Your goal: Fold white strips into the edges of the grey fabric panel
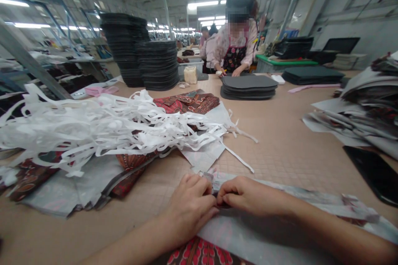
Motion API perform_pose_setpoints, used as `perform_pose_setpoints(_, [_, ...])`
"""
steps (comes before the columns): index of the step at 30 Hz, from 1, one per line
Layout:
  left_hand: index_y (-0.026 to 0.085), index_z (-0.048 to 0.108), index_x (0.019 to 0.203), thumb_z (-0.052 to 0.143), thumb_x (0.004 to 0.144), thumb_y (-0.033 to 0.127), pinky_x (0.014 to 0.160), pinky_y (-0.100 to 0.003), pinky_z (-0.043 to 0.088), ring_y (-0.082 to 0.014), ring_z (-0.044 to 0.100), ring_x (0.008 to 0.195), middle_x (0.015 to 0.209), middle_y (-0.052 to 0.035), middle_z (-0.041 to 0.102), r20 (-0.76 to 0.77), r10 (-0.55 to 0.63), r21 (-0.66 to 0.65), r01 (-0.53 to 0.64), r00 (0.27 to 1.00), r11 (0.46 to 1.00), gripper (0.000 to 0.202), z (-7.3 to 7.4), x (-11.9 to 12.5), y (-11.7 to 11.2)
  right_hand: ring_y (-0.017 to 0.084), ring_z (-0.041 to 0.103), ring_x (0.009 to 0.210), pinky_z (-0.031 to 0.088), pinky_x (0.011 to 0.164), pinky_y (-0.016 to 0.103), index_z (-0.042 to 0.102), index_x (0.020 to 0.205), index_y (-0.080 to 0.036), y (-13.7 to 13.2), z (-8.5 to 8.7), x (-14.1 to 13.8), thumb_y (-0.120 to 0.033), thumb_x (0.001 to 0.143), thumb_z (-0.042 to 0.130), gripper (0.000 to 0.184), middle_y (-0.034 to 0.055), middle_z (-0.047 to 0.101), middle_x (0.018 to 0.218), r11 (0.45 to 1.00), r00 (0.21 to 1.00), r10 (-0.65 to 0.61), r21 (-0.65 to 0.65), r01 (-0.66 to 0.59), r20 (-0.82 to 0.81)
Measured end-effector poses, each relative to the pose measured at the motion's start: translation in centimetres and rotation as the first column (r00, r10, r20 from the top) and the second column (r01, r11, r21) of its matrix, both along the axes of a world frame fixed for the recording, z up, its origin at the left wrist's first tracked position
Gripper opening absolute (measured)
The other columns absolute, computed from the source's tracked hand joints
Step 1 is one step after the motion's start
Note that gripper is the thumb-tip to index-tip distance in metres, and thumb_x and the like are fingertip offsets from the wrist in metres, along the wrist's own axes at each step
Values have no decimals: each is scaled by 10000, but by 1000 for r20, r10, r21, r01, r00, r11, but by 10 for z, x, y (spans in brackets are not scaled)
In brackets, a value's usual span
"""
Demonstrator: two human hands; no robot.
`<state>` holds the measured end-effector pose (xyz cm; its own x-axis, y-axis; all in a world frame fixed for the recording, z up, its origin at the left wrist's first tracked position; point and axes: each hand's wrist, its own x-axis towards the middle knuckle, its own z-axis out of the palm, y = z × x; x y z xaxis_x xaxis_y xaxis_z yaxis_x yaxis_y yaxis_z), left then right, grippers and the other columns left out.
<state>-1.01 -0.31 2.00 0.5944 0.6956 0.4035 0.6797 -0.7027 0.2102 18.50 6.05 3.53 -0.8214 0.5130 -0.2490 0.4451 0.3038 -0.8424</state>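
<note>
In front of me lies a printed fabric piece point(255, 232), its pale grey backing up and its red and brown pattern showing at the bottom edge. My left hand point(192, 205) is closed on the edge of this fabric, fingers curled under. Right beside it, my right hand point(241, 194) pinches the same edge, thumb against fingers. A dark gap or fold shows between the two hands. What exactly lies inside the fingertips is hidden. A heap of white fabric strips point(102, 124) lies to the left, over more printed fabric point(189, 102).
Tall stacks of dark panels point(158, 64) stand at the back left, a lower stack point(248, 87) mid-table. Behind it a co-worker point(236, 45) has both hands near the panels. On the right are a black phone point(373, 174) and piled fabric pieces point(367, 112).
</note>
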Motion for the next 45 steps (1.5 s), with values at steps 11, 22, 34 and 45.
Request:
perform_pose_setpoints(11, [190,469,1187,544,878,218,870,-349,416,-202,476,1052,1156,-76,518,218,31,-84,-13,976,996,320,-4,-12,-6,122,575,786,444,691,215,546,1103,-147,4,-4,-10,14,783,461,368,19,628,873,999,990,-28,26,32,-137])
perform_pose_setpoints(22, [159,567,838,436,937,185,666,-330,319,-174,431,744,792,-31,538,96,92,157,-107,991,982,167,-19,-16,-6,93,518,688,396,626,197,516,941,-161,6,-15,-25,43,729,455,300,-12,562,794,973,983,-69,207,104,-172])
perform_pose_setpoints(34, [140,582,918,428,938,181,652,-318,379,-188,489,774,850,-57,575,29,96,127,-99,995,987,160,-24,-14,-5,132,492,785,390,706,235,538,884,-149,11,-15,-25,9,780,474,199,28,557,859,878,973,161,475,-65,-165])
perform_pose_setpoints(45, [111,567,993,390,932,145,654,-348,402,-205,471,764,860,-63,548,-168,86,132,-64,982,989,190,-27,-14,-10,114,478,707,375,625,210,541,803,-137,25,-24,-30,-34,841,498,118,8,525,799,828,984,166,551,-106,-60])
